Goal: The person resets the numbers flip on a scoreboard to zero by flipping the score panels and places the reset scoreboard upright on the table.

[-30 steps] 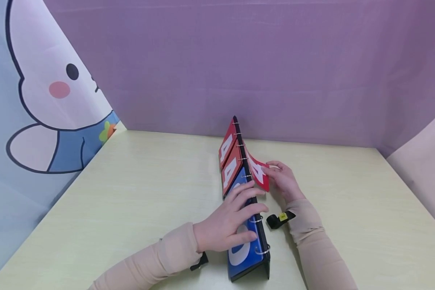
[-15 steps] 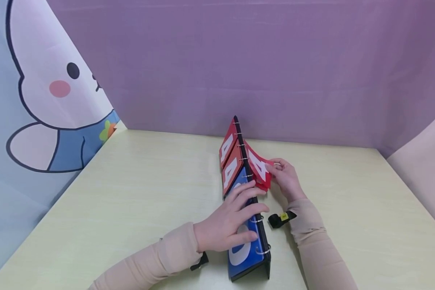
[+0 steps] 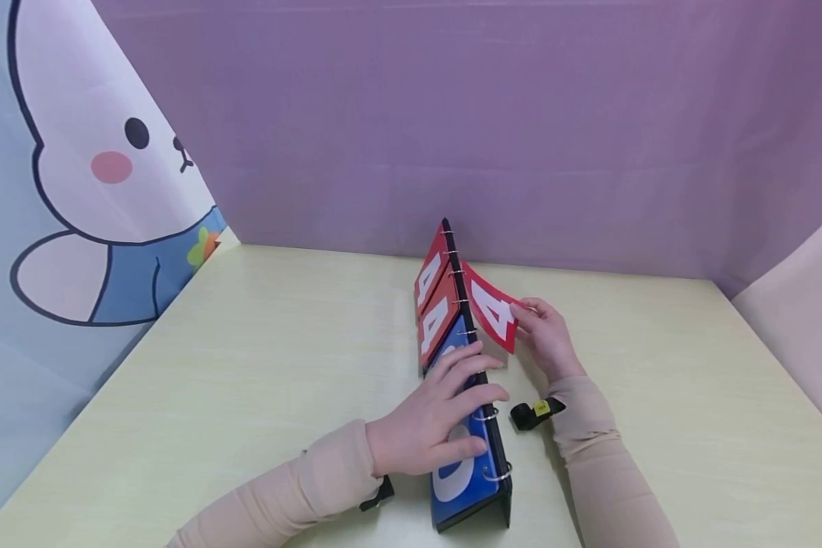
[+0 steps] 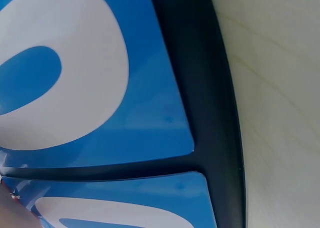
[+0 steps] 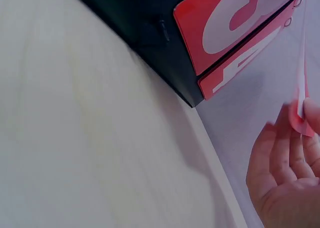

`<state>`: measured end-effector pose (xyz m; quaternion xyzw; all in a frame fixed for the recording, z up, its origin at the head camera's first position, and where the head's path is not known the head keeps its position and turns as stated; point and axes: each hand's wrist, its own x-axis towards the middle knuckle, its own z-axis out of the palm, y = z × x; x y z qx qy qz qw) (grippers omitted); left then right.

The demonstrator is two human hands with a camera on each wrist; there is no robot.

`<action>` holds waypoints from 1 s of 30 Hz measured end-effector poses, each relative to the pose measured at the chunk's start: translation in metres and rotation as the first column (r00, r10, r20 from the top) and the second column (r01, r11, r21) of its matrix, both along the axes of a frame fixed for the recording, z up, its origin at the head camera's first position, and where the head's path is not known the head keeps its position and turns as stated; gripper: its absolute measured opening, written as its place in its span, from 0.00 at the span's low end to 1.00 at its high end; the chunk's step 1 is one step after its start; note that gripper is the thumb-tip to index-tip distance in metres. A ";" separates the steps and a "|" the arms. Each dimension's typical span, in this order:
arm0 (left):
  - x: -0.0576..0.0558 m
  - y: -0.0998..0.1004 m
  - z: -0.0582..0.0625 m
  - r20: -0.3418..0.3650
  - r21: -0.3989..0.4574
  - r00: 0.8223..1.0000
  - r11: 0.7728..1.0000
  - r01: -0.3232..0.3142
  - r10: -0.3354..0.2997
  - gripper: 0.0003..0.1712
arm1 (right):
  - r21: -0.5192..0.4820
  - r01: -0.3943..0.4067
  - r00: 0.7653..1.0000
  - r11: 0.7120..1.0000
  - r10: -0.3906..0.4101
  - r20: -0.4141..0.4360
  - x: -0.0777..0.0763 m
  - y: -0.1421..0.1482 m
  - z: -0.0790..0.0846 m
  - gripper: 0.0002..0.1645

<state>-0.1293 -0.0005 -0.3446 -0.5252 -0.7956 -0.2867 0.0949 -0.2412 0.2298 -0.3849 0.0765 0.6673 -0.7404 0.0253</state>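
Observation:
A tent-shaped flip scoreboard (image 3: 498, 450) stands on the table, with red and blue number cards hung on metal rings along its black ridge. My left hand (image 3: 428, 422) rests across the near part, fingers spread over the ridge and blue cards. In the left wrist view, a blue card (image 4: 150, 112) with a white rounded digit fills much of the picture. Between thumb and fingers, my right hand (image 3: 546, 341) pinches the outer edge of a red card (image 3: 495, 310) marked 4, lifted off the right face. Other red cards (image 5: 192, 32) lie flat there in the right wrist view.
The pale table (image 3: 281, 365) extends to both sides of the scoreboard. A purple cloth (image 3: 452, 137) hangs behind it, and a cartoon-printed cloth (image 3: 75, 274) is at the left. Black straps (image 3: 537, 413) sit at the wrists.
My right hand has shifted slightly right and away, drawing the red 4 card farther out from the board. Red card edges seen under it half a second ago no longer show. My left hand stays put.

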 end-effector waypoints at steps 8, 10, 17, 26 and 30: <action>0.000 0.000 0.000 0.007 0.000 1.000 1.000 0.000 0.000 0.37 | -0.108 -0.043 0.999 0.993 0.043 -0.006 0.003 0.011 0.007 0.04; 0.000 0.000 0.000 0.017 0.000 1.000 1.000 0.001 -0.001 0.37 | -0.153 -0.038 0.999 0.988 0.038 -0.001 0.004 0.014 0.013 0.02; 0.000 0.001 -0.001 0.028 0.005 1.000 1.000 0.000 0.000 0.37 | -0.300 -0.057 0.997 0.952 0.040 -0.062 0.013 0.025 0.037 0.05; 0.000 0.001 -0.001 0.006 0.020 1.000 1.000 -0.002 0.002 0.36 | -0.535 -0.226 0.917 0.814 -0.008 -0.399 0.029 0.026 0.066 0.28; 0.001 0.000 0.000 0.028 0.014 1.000 1.000 -0.003 0.003 0.37 | -0.468 -0.296 0.837 0.833 -0.009 -0.547 0.038 0.015 0.079 0.36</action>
